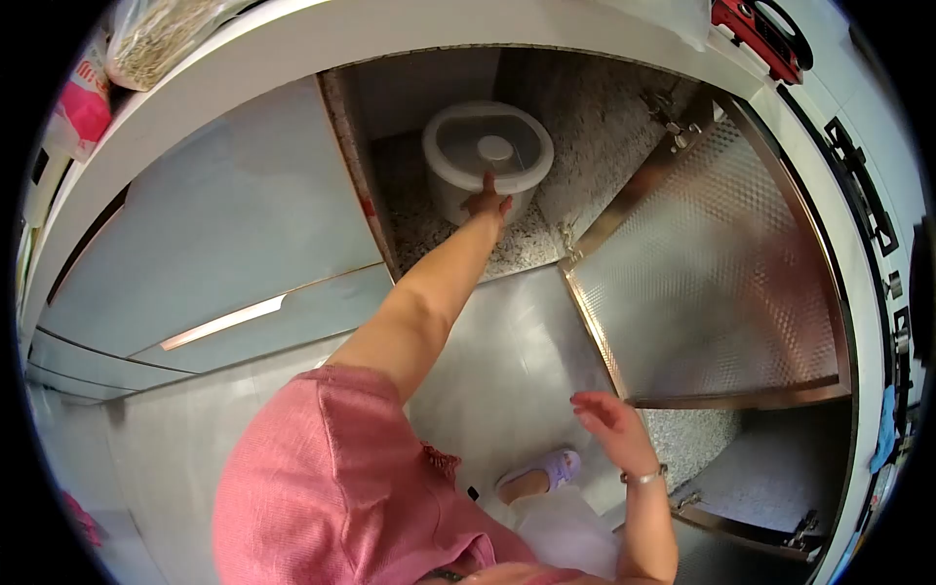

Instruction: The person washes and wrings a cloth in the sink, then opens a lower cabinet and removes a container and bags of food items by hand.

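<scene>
A white round container (450, 187) with a clear lid and a pale knob stands inside the open lower cabinet. My left hand (487, 200) reaches in to its near side, one finger extended up over the lid rim and the others apart. Whether the fingers press on the container is hard to tell. My right hand (606, 421), with a bracelet at the wrist, hangs above the floor near the lower edge of the open cabinet door (702, 283). It holds nothing, and its fingers are slightly bent.
Closed blue-grey drawers (224, 214) stand left of the cabinet. Along the top runs the white counter edge (292, 39), with a clear bag (166, 44) and a red appliance (760, 37) on it. Below right, another cabinet (770, 468) is open. A purple shoe (563, 468) rests on the floor.
</scene>
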### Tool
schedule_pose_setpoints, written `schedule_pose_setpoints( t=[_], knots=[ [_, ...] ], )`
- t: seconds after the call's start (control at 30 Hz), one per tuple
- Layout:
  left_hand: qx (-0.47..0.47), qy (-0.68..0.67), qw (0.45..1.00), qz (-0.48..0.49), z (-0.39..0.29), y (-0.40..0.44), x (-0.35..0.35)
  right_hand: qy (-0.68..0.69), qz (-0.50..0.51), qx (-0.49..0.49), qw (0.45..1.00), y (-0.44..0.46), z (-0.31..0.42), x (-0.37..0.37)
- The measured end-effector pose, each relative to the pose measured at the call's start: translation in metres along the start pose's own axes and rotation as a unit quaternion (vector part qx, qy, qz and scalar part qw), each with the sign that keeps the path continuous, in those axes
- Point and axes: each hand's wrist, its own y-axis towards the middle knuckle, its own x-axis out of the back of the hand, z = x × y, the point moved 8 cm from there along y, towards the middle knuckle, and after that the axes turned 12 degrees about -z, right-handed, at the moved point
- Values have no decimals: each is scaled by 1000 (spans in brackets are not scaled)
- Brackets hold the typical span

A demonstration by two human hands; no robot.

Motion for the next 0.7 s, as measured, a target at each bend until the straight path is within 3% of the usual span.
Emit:
schedule_pose_setpoints(
  t=[0.07, 0.1, 0.17, 0.2, 0.27, 0.3, 0.37, 0.4, 0.47, 0.5, 0.57, 0.67, 0.7],
  knots=[
    [-7, 4, 1000, 26, -11, 18, -10, 6, 11, -24, 1000, -5, -2, -2],
    [-151, 209, 961, 104, -23, 40, -25, 14, 20, -51, 998, -7, -6, -5],
    [-286, 398, 855, 173, -23, 73, -35, 23, 26, -32, 999, -5, -8, -12],
    [-439, 437, 770, 155, -40, 68, -37, 0, 32, -35, 999, -5, -7, -16],
    [-580, 462, 659, 129, -53, 66, -55, -37, 49, -31, 998, -4, -10, -22],
    [-378, 372, 840, 112, -56, 82, -57, -37, 50, -28, 998, -3, -15, -22],
    [-149, 248, 953, 87, -52, 73, -60, -59, 75, -44, 994, -2, -28, -26],
    [-81, 126, 988, 40, -54, 69, -56, -60, 76, -39, 995, -1, -32, -26],
    [-8, 1, 1000, -6, -51, 78, -48, -68, 79, -35, 994, -1, -38, -27],
    [-136, 104, 979, 109, -63, 102, -63, -70, 79, -34, 994, 0, -38, -26],
    [-259, 200, 919, 219, -77, 113, -80, -62, 88, -40, 993, 2, -37, -28],
    [-140, 38, 972, 182, -86, 118, -79, -85, 110, -41, 989, 10, -34, -32],
    [-102, 36, 989, 103, -89, 102, -71, -86, 109, -39, 989, 13, -35, -32]
  ],
)
